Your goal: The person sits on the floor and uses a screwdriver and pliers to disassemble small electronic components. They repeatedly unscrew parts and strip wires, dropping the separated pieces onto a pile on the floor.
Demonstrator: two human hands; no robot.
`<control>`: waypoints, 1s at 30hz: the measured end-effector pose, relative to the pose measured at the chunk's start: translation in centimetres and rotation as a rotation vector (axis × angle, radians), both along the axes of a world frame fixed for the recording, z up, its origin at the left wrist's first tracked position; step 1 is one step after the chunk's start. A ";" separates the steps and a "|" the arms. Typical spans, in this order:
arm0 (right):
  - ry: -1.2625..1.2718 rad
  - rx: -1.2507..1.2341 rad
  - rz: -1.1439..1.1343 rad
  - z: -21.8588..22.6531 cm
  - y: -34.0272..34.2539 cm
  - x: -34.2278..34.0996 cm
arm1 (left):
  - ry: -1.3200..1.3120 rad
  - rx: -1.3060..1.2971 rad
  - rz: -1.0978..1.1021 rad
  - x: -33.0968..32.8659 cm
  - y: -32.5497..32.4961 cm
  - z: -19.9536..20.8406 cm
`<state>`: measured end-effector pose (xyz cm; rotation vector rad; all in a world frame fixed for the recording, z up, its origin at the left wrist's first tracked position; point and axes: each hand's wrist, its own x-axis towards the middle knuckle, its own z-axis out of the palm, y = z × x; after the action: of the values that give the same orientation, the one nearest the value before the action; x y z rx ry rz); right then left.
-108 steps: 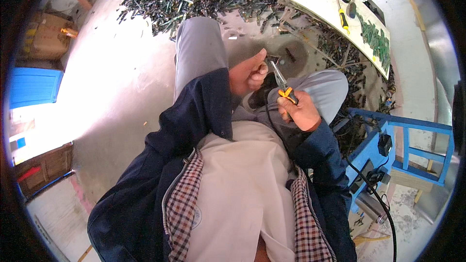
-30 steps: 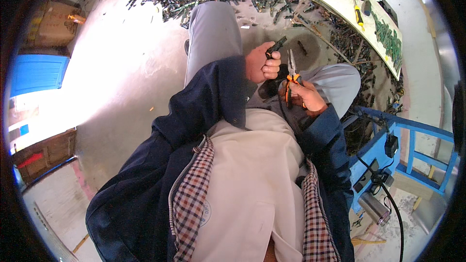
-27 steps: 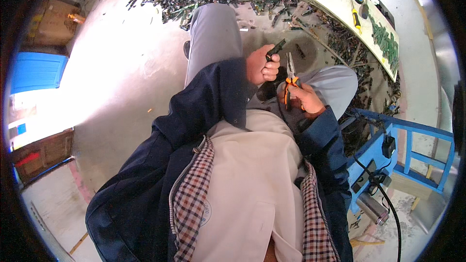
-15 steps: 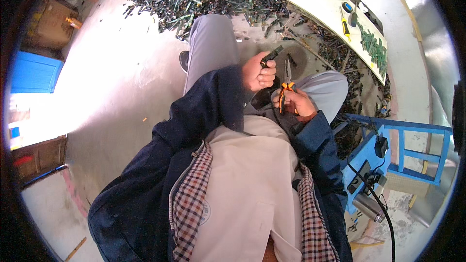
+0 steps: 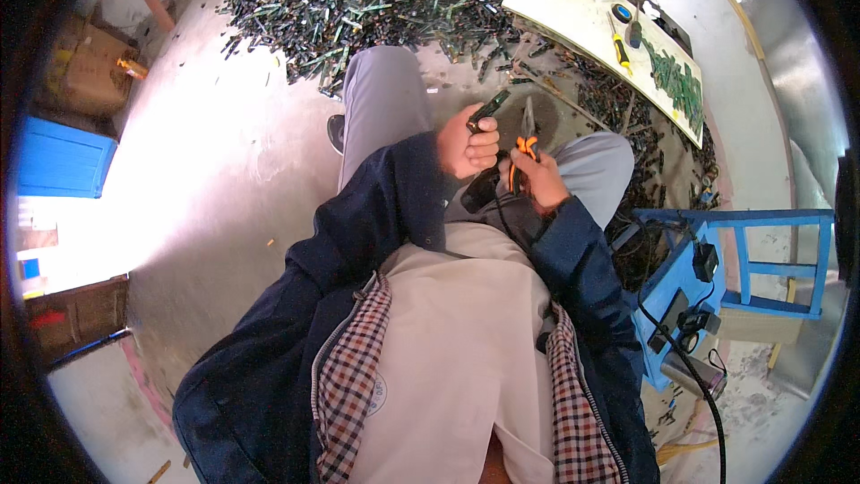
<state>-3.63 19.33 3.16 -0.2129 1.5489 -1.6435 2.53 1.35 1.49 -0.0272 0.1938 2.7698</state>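
My left hand (image 5: 467,143) is closed around a short, dark narrow strip (image 5: 488,110), possibly a circuit-board piece, with its end sticking out past my fingers. To its right, my right hand (image 5: 543,182) grips long-nose pliers (image 5: 527,145) with orange and black handles. The plier jaws point away from me, beside the strip and apart from it. Both hands are above my lap, between my bent knees. My fingers hide part of the strip and of the handles.
A large pile of similar dark and green strips (image 5: 358,4) covers the floor ahead. A white board (image 5: 573,13) at far right bears a yellow-handled screwdriver (image 5: 622,54) and green strips (image 5: 676,81). A blue stool (image 5: 676,282) with black cables stands at right, near a metal flask (image 5: 690,375).
The view has shifted slightly. The plier handles look closer together in my right hand. My left hand still holds the strip, which has turned a little.
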 end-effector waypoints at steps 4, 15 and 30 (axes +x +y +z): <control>0.066 -0.133 -0.199 0.3 -3.2 -2.5 | 0.027 0.019 -0.058 -0.3 0.2 0.5; 0.099 -0.144 -0.319 -0.9 -6.2 -5.7 | -0.089 -0.050 -0.140 -0.1 0.6 -0.7; 0.171 0.091 -0.315 -1.1 -4.5 -6.6 | -0.289 -0.393 -0.114 -1.3 1.9 -0.7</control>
<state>-10.28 14.86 2.06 -0.0635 1.8578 -1.8289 1.21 3.29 0.81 -0.4958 0.6345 2.5343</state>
